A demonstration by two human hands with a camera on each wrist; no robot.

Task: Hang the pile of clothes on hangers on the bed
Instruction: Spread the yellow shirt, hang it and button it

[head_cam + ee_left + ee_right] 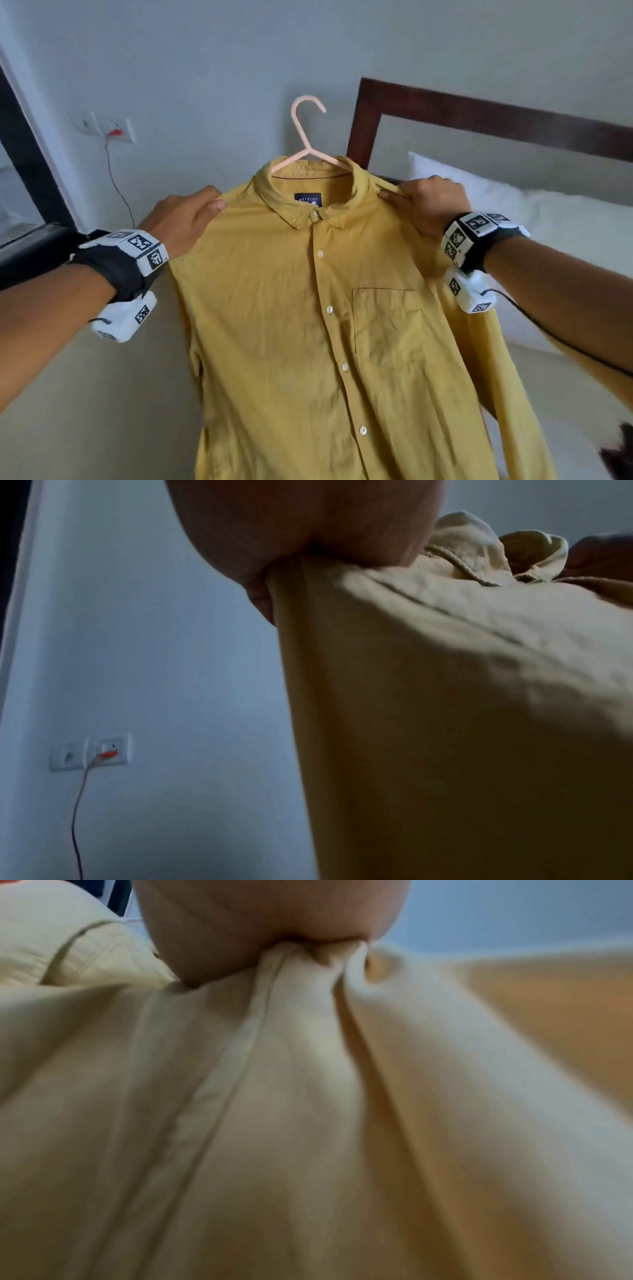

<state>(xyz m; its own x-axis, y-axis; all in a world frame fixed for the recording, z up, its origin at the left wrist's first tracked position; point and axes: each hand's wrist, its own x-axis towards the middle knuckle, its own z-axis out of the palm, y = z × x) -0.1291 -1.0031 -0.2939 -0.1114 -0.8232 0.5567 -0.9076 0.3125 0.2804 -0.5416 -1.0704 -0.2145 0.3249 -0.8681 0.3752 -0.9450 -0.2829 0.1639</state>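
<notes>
A mustard-yellow button-up shirt [308, 325] hangs in the air in front of me, on a pink plastic hanger [306, 137] whose hook sticks up out of the collar. My left hand [191, 219] grips the shirt's left shoulder. My right hand [428, 202] pinches the other shoulder seam. In the left wrist view the hand [308, 534] bunches the yellow cloth [462, 696]. The right wrist view shows fingers [267, 920] squeezing a fold of the shirt [308, 1096]. The hanger's arms are hidden inside the shirt.
Behind the shirt on the right is the bed with a dark wooden headboard [496, 116] and white pillows [548, 233]. A wall socket [116, 132] with a red plug and a thin cable sits on the left wall. A dark door frame [30, 164] stands far left.
</notes>
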